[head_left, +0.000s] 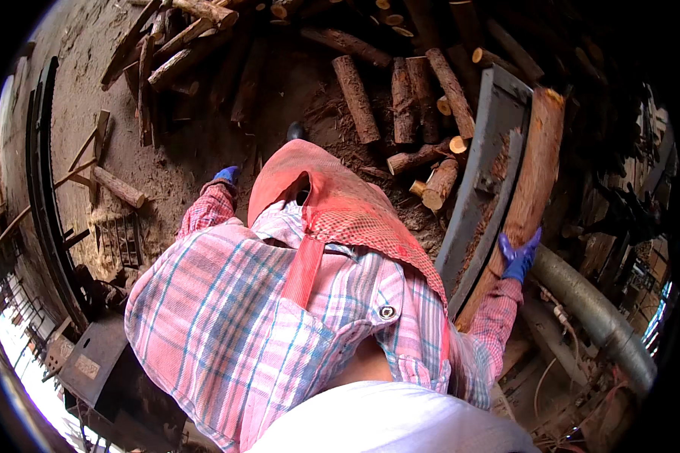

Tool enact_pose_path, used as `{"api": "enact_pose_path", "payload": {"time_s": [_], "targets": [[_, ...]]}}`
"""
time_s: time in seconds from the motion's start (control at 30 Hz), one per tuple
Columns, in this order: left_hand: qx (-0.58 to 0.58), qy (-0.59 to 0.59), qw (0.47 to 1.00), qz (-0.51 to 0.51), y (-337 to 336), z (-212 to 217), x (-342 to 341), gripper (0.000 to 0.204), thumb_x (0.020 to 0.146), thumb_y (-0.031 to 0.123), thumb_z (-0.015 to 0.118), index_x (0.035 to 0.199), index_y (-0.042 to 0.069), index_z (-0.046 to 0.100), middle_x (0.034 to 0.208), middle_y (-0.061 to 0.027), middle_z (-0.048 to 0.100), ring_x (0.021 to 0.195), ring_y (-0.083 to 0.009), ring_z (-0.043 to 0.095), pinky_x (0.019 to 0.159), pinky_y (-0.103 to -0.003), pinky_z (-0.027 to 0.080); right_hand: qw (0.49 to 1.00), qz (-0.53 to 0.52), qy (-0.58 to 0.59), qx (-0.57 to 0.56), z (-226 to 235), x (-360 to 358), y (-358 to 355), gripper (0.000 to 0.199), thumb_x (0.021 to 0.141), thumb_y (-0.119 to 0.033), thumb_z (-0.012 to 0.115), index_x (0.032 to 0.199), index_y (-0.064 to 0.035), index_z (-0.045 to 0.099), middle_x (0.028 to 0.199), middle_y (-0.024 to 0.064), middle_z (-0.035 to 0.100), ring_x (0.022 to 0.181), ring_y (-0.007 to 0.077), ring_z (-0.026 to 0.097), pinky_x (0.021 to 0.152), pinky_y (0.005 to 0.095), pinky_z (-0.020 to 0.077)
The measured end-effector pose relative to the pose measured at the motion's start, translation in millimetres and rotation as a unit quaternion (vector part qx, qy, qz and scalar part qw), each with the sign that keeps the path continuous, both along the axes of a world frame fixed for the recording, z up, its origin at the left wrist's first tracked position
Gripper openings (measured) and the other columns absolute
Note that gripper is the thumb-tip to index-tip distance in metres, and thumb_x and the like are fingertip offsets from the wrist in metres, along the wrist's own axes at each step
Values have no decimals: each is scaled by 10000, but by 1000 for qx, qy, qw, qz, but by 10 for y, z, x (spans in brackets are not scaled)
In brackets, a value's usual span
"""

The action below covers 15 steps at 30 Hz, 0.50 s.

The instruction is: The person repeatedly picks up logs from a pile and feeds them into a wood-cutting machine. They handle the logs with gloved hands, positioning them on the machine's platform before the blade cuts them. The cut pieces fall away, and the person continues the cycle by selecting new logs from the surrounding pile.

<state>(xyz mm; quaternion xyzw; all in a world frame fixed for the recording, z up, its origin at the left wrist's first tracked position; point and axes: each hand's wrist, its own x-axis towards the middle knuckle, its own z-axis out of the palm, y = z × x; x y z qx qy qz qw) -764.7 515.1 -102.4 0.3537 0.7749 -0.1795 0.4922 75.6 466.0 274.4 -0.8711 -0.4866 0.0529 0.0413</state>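
Observation:
A long reddish-brown log (535, 166) lies lengthwise beside a grey metal trough (472, 181) on my right. My right hand (519, 257), in a blue-purple glove, is on the log's near part, its thumb over the top and its other fingers toward the outer side. My left hand (226, 175), in a blue glove, hangs low at my left side, with dirt floor beneath it. Its fingers are mostly hidden, and I see nothing in it. A red apron (340, 189) covers my front over a plaid shirt.
Several cut logs (355, 98) lie scattered ahead, with more wood piled (189, 53) at the far left. Right of me runs a thick metal pipe (596, 309) among hoses. A dark metal rail (45, 204) and a metal box (94, 359) stand on the left.

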Motion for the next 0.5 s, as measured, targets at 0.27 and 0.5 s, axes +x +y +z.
{"api": "enact_pose_path", "payload": {"time_s": [0.27, 0.5], "targets": [[223, -112, 964, -92, 1505, 458, 1015, 341, 915, 300, 532, 1057, 18, 663, 942, -129, 683, 875, -279, 626, 782, -375, 485, 958, 167, -114, 202, 205, -1330, 1236, 777, 759, -302, 767, 1376, 5, 408, 1372, 222, 460, 1244, 383, 466, 1039, 434, 389], [163, -329, 923, 118, 2138, 174, 2413, 294, 892, 283, 638, 930, -4, 688, 833, -24, 661, 764, -136, 577, 670, -329, 488, 896, 274, 342, -79, -1737, -2429, 2176, 824, 718, -323, 818, 1372, -13, 422, 1337, 204, 509, 1208, 339, 518, 1000, 410, 435]]}}
